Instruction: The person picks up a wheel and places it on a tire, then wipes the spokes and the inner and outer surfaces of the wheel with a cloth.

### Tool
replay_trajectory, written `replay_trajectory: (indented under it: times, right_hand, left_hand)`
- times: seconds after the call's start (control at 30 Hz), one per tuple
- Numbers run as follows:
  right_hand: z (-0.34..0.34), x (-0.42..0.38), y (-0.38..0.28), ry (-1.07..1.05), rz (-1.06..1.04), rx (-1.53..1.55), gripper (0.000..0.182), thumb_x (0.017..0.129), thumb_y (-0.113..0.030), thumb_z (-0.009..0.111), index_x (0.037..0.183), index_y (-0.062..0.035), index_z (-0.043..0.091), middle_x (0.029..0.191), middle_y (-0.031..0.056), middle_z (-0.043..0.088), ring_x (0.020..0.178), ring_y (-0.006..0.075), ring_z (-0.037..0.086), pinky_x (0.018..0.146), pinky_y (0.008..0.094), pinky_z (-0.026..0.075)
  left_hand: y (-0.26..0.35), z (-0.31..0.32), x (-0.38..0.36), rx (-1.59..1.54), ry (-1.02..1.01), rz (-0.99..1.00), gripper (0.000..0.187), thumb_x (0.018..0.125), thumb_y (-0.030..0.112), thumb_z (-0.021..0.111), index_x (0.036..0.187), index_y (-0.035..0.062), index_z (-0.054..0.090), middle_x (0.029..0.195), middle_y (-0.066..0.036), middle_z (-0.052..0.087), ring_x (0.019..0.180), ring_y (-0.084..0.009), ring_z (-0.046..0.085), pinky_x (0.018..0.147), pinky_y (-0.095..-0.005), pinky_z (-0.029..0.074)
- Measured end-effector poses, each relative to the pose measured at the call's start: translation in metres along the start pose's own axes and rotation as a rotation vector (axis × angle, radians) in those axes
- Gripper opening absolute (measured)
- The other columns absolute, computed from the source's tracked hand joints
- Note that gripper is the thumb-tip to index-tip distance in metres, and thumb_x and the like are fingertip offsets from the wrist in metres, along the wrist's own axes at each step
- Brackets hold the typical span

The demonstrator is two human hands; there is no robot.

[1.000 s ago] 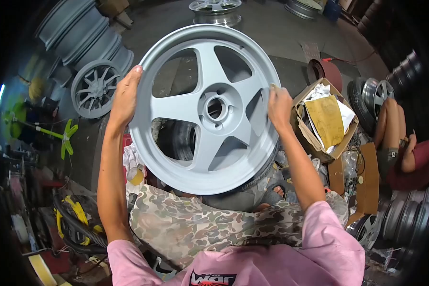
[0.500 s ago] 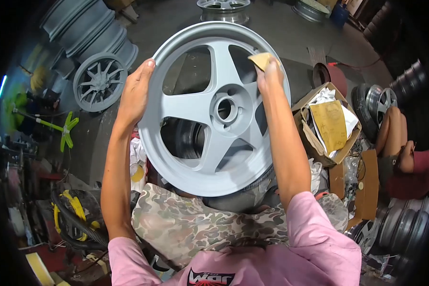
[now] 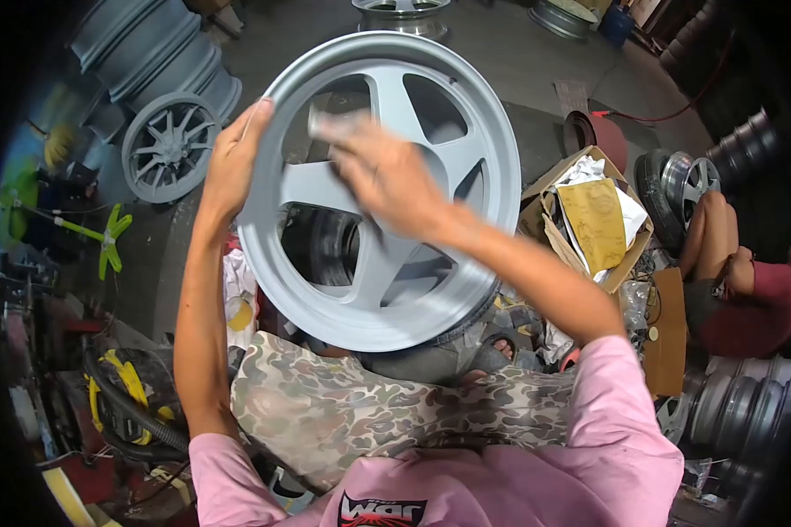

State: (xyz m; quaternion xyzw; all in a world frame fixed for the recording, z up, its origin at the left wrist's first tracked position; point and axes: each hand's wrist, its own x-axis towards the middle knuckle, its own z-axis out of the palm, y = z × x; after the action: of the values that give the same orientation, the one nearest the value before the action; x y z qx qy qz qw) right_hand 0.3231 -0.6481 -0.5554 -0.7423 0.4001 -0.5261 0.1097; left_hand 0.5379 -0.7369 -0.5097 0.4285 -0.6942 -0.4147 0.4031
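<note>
A grey five-spoke car wheel rim (image 3: 400, 114) stands tilted in front of me, its face toward me. My left hand (image 3: 233, 162) is closed round its outer edge at the upper left. My right hand (image 3: 387, 176) is smeared by motion over the left half of the face, beside the upper-left opening. At its fingertips shows a pale blurred piece of sandpaper (image 3: 321, 125), seen as a folded tan sheet in the earlier view. The right hand and wrist hide part of the hub. A camouflage cloth (image 3: 343, 417) covers my lap below the wheel.
An open cardboard box (image 3: 558, 230) with crumpled paper and a tan sheet (image 3: 593, 227) stands at right. Beyond it sits another person (image 3: 712, 237). Stacked grey wheels (image 3: 149, 53) and a leaning multi-spoke wheel (image 3: 171, 145) are at upper left. A yellow-and-black hose bundle (image 3: 127, 395) lies lower left.
My right hand has swept from the wheel's upper right edge across to its left side. My left hand keeps its hold on the edge. The whole view has shifted slightly.
</note>
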Motion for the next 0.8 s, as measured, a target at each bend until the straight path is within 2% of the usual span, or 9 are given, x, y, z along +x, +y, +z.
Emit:
replay_trajectory:
  times: [0.1, 0.23, 0.27, 0.37, 0.5, 0.6, 0.73, 0.77, 0.8]
  right_hand:
    - [-0.061, 0.065, 0.066, -0.208, -0.678, -0.945, 0.057, 0.081, -0.011, 0.068, 0.138, -0.0171, 0.065, 0.153, 0.0061, 0.051, 0.142, 0.0250, 0.048, 0.116, 0.0403, 0.041]
    - [-0.138, 0.079, 0.156, -0.654, -0.800, -1.455, 0.022, 0.086, -0.021, 0.066, 0.102, -0.0171, 0.080, 0.162, 0.0013, 0.039, 0.153, 0.0190, 0.030, 0.118, 0.0417, 0.036]
    - [-0.152, 0.060, 0.173, -0.563, -0.872, -1.543, 0.028, 0.086, -0.026, 0.067, 0.111, -0.0178, 0.079, 0.162, 0.0003, 0.037, 0.153, 0.0218, 0.029, 0.118, 0.0410, 0.035]
    - [-0.168, -0.045, 0.142, -1.236, -0.463, -1.821, 0.045, 0.089, -0.027, 0.066, 0.133, -0.0154, 0.070, 0.159, 0.0069, 0.040, 0.148, 0.0322, 0.034, 0.120, 0.0375, 0.035]
    - [-0.095, -0.230, 0.075, -0.959, 0.315, -1.048, 0.018, 0.087, -0.017, 0.067, 0.095, -0.0044, 0.077, 0.122, 0.0202, 0.061, 0.100, 0.0326, 0.063, 0.089, 0.0445, 0.054]
    - [-0.053, -0.245, -0.048, -0.543, 0.321, -0.288, 0.029, 0.087, -0.004, 0.067, 0.116, -0.0022, 0.070, 0.122, 0.0185, 0.066, 0.114, 0.0356, 0.065, 0.097, 0.0455, 0.055]
    - [-0.078, -0.278, 0.014, -0.388, 0.181, -0.619, 0.040, 0.081, -0.001, 0.068, 0.121, -0.0016, 0.068, 0.125, 0.0208, 0.065, 0.117, 0.0372, 0.063, 0.103, 0.0460, 0.052]
    - [-0.089, -0.275, 0.046, -0.223, 0.501, -0.494, 0.040, 0.081, 0.001, 0.066, 0.121, 0.0009, 0.067, 0.124, 0.0213, 0.064, 0.118, 0.0391, 0.061, 0.104, 0.0451, 0.050]
    - [-0.109, -0.242, 0.057, -0.250, 0.237, -0.815, 0.039, 0.084, 0.003, 0.064, 0.123, 0.0041, 0.065, 0.124, 0.0218, 0.063, 0.118, 0.0408, 0.058, 0.103, 0.0456, 0.048]
  left_hand:
    - [0.014, -0.002, -0.007, 0.517, -0.005, 0.156, 0.051, 0.100, 0.035, 0.066, 0.134, -0.0035, 0.063, 0.109, -0.016, 0.075, 0.096, -0.0208, 0.069, 0.089, -0.0345, 0.052]
    - [0.021, -0.003, -0.011, 0.638, 0.025, 0.142, 0.049, 0.094, 0.019, 0.064, 0.137, -0.0032, 0.060, 0.113, -0.024, 0.073, 0.101, -0.0262, 0.071, 0.093, -0.0371, 0.051]
    - [0.020, -0.003, -0.010, 0.644, 0.036, 0.163, 0.049, 0.093, 0.017, 0.063, 0.137, -0.0029, 0.059, 0.110, -0.024, 0.073, 0.098, -0.0259, 0.071, 0.092, -0.0368, 0.051]
    - [0.011, -0.009, -0.002, 0.563, -0.015, 0.136, 0.048, 0.093, 0.017, 0.062, 0.137, -0.0028, 0.059, 0.104, -0.021, 0.073, 0.094, -0.0252, 0.070, 0.090, -0.0367, 0.052]
    - [0.005, -0.012, 0.001, 0.619, -0.021, 0.158, 0.045, 0.095, 0.019, 0.062, 0.135, -0.0024, 0.061, 0.104, -0.020, 0.074, 0.093, -0.0235, 0.070, 0.089, -0.0357, 0.052]
    - [-0.003, -0.011, 0.004, 0.518, 0.068, 0.202, 0.043, 0.100, 0.034, 0.063, 0.124, -0.0017, 0.067, 0.090, -0.022, 0.071, 0.081, -0.0314, 0.068, 0.082, -0.0408, 0.052]
    - [-0.004, -0.017, 0.009, 0.528, 0.069, 0.206, 0.043, 0.101, 0.036, 0.062, 0.121, -0.0016, 0.068, 0.088, -0.021, 0.071, 0.080, -0.0294, 0.067, 0.080, -0.0397, 0.052]
    - [-0.003, -0.017, 0.009, 0.520, 0.061, 0.179, 0.042, 0.101, 0.036, 0.062, 0.120, -0.0014, 0.069, 0.088, -0.021, 0.071, 0.079, -0.0278, 0.067, 0.080, -0.0391, 0.052]
    - [-0.002, -0.017, 0.009, 0.514, 0.059, 0.155, 0.042, 0.102, 0.036, 0.062, 0.120, -0.0012, 0.069, 0.088, -0.020, 0.071, 0.079, -0.0262, 0.067, 0.079, -0.0385, 0.052]
